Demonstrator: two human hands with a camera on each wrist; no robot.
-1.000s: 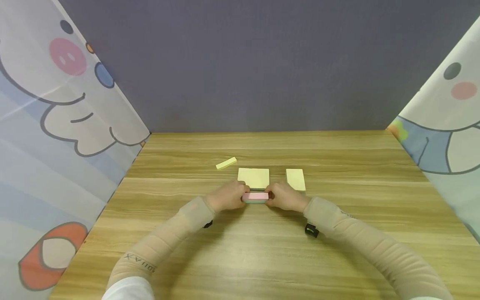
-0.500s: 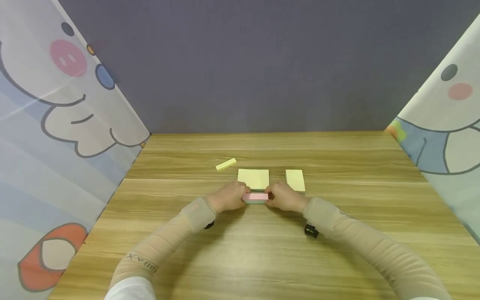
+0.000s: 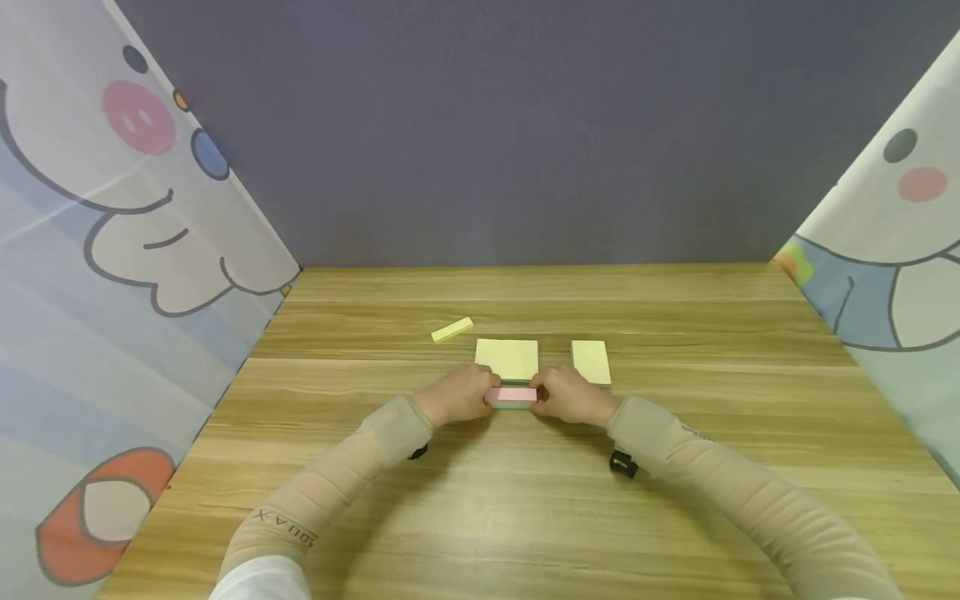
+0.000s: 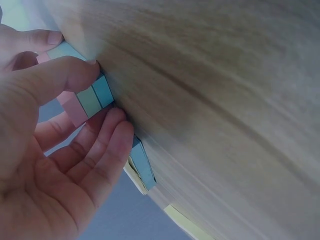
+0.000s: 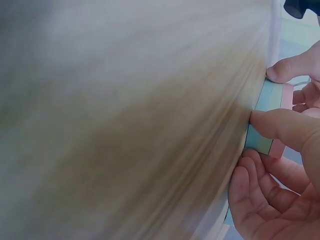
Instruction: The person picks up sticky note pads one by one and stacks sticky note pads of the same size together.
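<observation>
A small stack of narrow sticky note pads lies on the table between both hands, pink on top with green and blue layers below. My left hand pinches its left end, thumb on the near side and fingers behind. At the right end, my right hand grips it the same way. The left wrist view shows the pink, green and blue layers stacked flush, with the blue on the wood. Just behind the stack is a wider pale yellow sticky note pad, its front edge partly hidden by the fingers.
To the right of the wide pad, another yellow sticky note pad lies behind my right hand. A thin yellow strip pad rests at an angle, farther back on the left. The wooden table ends at a dark grey partition.
Both hands stay at the ends of the stack. The head view shifts very slightly; the pads keep their places on the table.
</observation>
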